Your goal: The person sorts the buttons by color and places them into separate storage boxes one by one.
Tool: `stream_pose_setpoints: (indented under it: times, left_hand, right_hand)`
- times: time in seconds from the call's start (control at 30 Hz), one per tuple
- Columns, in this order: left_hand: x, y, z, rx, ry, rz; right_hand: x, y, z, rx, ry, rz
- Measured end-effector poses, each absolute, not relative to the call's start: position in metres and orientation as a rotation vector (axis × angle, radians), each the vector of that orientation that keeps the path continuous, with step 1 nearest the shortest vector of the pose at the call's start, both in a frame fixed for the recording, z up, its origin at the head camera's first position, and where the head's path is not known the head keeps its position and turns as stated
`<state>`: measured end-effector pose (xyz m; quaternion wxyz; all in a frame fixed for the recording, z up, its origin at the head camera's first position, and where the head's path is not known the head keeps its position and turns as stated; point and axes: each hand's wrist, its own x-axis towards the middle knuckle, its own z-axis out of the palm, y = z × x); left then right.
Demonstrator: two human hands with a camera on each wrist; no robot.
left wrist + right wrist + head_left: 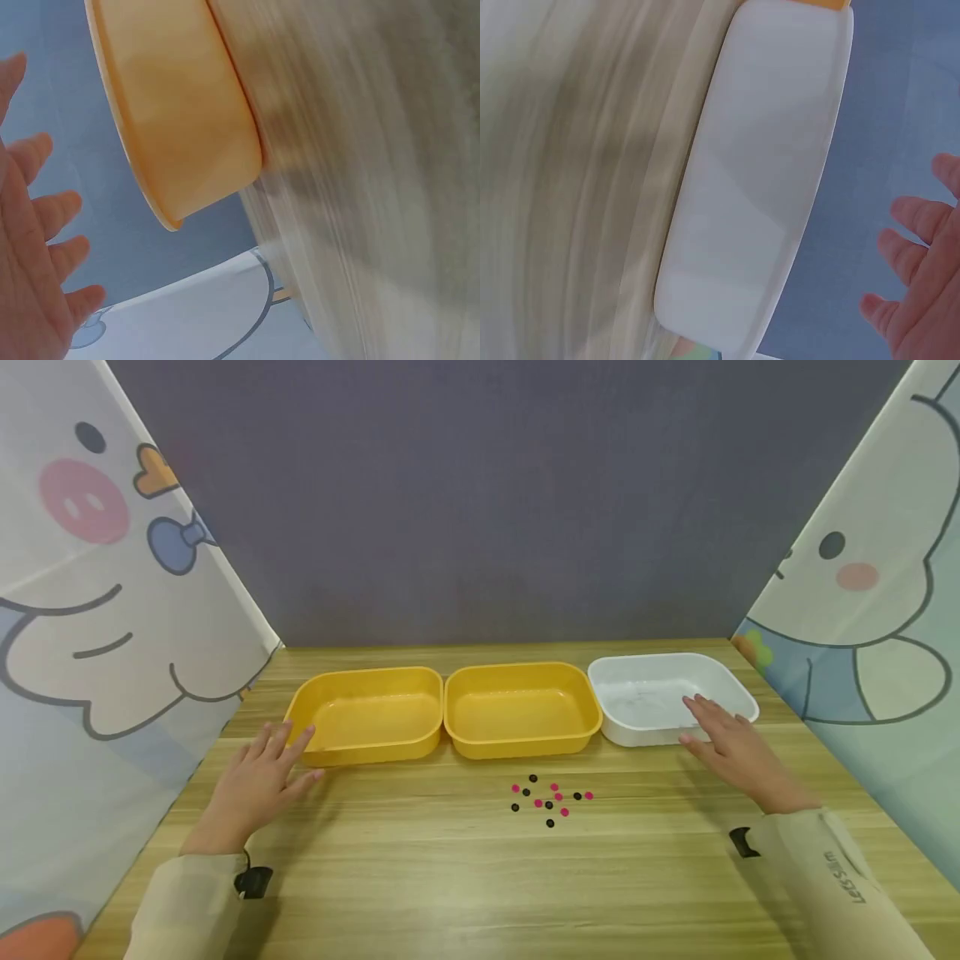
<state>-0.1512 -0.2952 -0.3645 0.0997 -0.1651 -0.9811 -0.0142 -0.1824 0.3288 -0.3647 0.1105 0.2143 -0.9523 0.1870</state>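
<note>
In the head view, work looks unstarted: pink pieces [565, 812] and black pieces [551, 823] lie loose on the table [420, 885], with none visible in the left tray [367, 718], middle tray [521, 714] or white tray [648, 689]. The table lies open around them, up to the trays' near rims.

In the left wrist view, the left hand [30, 270] is spread, holding nothing, apart from the left tray.

In the right wrist view, the right hand [930, 296] is likewise free, a gap showing beside the white tray.

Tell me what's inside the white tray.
No loose item shows in the visible part of the white tray; the right hand hides a patch toward its near right side.
</note>
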Motion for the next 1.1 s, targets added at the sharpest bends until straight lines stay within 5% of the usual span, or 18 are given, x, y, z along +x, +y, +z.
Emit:
stream_pose_setpoints:
  times: [0.77,1.1]
  left_hand:
    - [-0.156,-0.306,-0.372,-0.164,-3.083,-0.472]
    - [-0.166,-0.308,-0.367,0.411,-2.700,-1.642]
  right_hand:
    - [-0.179,0.296,-0.370,0.713,-2.829,0.828]
    - [-0.178,0.290,-0.368,0.752,-2.795,0.824]
